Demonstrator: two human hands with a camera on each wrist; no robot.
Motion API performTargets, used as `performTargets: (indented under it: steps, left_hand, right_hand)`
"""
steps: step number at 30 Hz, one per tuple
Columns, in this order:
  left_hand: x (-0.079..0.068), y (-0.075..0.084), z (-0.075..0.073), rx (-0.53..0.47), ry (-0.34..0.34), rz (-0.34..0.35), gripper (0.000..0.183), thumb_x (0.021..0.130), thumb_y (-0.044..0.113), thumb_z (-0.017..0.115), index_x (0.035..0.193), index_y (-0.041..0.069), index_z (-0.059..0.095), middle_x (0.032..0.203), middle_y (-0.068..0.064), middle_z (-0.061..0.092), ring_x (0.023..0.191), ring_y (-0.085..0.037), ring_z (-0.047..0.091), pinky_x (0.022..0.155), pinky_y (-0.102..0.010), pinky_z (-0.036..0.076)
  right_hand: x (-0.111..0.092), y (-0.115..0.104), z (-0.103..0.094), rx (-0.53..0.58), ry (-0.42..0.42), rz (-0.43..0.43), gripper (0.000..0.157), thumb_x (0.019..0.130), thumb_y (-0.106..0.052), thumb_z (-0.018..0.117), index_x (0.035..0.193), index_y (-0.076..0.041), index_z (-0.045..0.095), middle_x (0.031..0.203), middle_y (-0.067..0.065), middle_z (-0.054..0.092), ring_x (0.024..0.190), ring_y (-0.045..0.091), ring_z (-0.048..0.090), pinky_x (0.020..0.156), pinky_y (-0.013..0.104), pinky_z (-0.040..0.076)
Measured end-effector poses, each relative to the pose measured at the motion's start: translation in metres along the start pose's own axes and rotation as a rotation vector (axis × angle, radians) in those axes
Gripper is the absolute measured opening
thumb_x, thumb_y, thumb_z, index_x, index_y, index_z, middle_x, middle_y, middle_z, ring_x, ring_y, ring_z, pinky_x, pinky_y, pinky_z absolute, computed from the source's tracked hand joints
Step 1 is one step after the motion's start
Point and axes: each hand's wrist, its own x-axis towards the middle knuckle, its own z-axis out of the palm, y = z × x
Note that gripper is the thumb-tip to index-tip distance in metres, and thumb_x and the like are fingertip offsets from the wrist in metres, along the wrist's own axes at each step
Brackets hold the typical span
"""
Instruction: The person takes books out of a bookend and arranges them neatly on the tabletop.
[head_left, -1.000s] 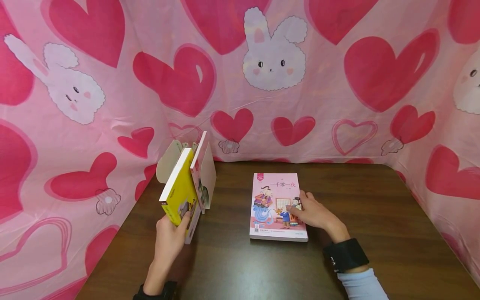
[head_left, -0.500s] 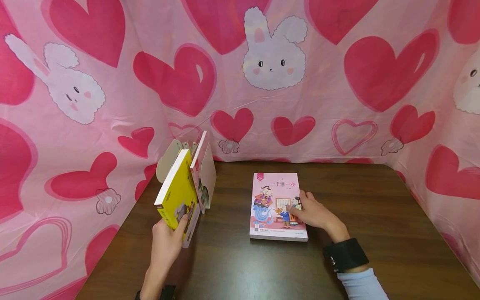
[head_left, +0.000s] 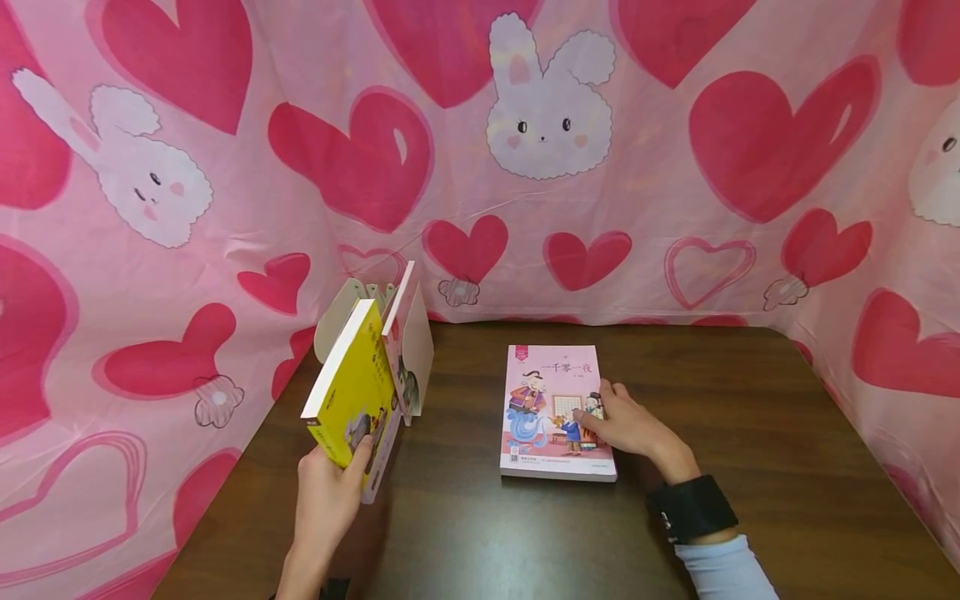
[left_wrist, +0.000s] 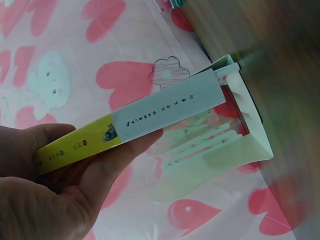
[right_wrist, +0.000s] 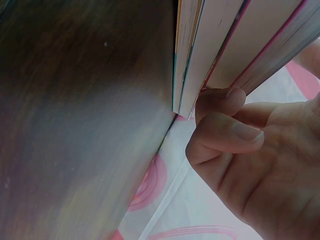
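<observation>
My left hand (head_left: 326,500) grips a yellow book (head_left: 366,371) by its near lower end, thumb on the front cover and fingers behind. The book stands on edge and leans left. Its spine, yellow and white, shows in the left wrist view. Beyond it is a cream book rack (head_left: 422,362), where a book with a pink spine (head_left: 401,312) stands upright. My right hand (head_left: 633,425) holds the right edge of a pink storybook (head_left: 536,392) lying flat, thumb on its cover. In the right wrist view the fingers curl against a stack of several books (right_wrist: 217,45).
The dark wooden table (head_left: 465,542) extends around both hands. A pink cloth (head_left: 480,192) with hearts and rabbits hangs behind the table and along its sides. Cream dividers (left_wrist: 200,145) stand inside the rack in the left wrist view.
My left hand has drawn the yellow book a little toward me and to the left, away from the rack. The right hand and the pink book have stayed in place.
</observation>
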Motion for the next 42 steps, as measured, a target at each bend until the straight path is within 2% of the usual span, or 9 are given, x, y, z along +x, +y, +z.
performTargets:
  steps: [7,21,26,37,42]
  left_hand:
    - [-0.007,0.004,-0.006,0.003,0.009,0.011,0.038,0.098,0.001,0.074,0.133,-0.007,0.064,0.120,-0.030,0.071,0.100,-0.048,0.072,0.079,-0.065,0.058]
    - [-0.017,0.011,-0.010,0.027,0.050,0.052,0.033,0.095,-0.002,0.075,0.126,-0.009,0.068,0.114,-0.029,0.073,0.095,-0.045,0.074,0.076,-0.063,0.059]
    - [-0.021,0.011,-0.013,0.041,0.064,0.046,0.034,0.093,-0.003,0.076,0.126,-0.008,0.068,0.113,-0.028,0.074,0.095,-0.045,0.074,0.077,-0.064,0.059]
    - [-0.027,0.017,-0.015,0.036,0.048,0.034,0.035,0.094,-0.002,0.076,0.127,-0.008,0.067,0.115,-0.029,0.073,0.095,-0.045,0.074,0.075,-0.063,0.059]
    - [-0.027,0.017,-0.015,0.029,0.057,0.049,0.033,0.094,-0.003,0.075,0.125,-0.008,0.068,0.113,-0.028,0.074,0.093,-0.043,0.075,0.073,-0.060,0.060]
  right_hand:
    - [0.000,0.000,0.000,0.003,0.003,0.001,0.104,0.099,-0.057,0.065,0.156,0.017,0.020,0.151,0.037,0.034,0.130,0.050,0.047,0.105,0.070,0.043]
    - [-0.003,-0.002,-0.002,0.009,-0.007,-0.002,0.104,0.100,-0.057,0.064,0.156,0.019,0.018,0.153,0.039,0.030,0.131,0.052,0.045,0.105,0.070,0.041]
    - [-0.003,-0.003,-0.002,0.012,-0.010,0.003,0.103,0.100,-0.056,0.064,0.157,0.017,0.019,0.152,0.038,0.031,0.130,0.051,0.046,0.105,0.070,0.042]
    - [-0.002,-0.001,-0.001,0.009,-0.014,0.008,0.103,0.100,-0.057,0.065,0.157,0.016,0.019,0.150,0.037,0.033,0.127,0.050,0.049,0.103,0.070,0.044]
    - [-0.001,-0.001,-0.001,0.002,-0.009,0.005,0.103,0.100,-0.057,0.065,0.157,0.016,0.020,0.150,0.037,0.033,0.126,0.049,0.049,0.103,0.070,0.044]
